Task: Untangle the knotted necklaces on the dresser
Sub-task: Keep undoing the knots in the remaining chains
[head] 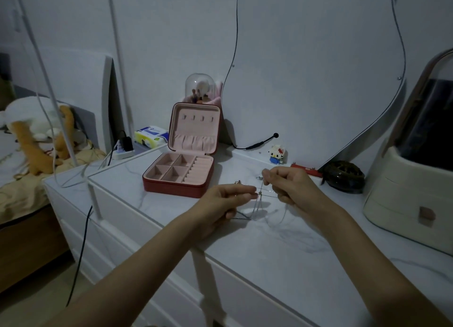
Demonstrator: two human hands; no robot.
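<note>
A: Hands?

B: Left hand [221,205] pinches thin chain strands between thumb and fingertips. Right hand [288,185] has fingers curled, pinching a strand higher up. The necklaces [259,204] are stretched between both hands, held just above the bench [282,248], with one loop hanging down to its marble top.

A: Position relative to the jewellery box [181,169]?

B: Necklaces lie in front of the box and to its right, near it. Box is open, lid upright, pink trays showing. Right of the box: a small block figure [276,154], then a dark round dish [344,176], then a cream cabinet [411,191]. Behind the box, a glass dome [199,86].
</note>
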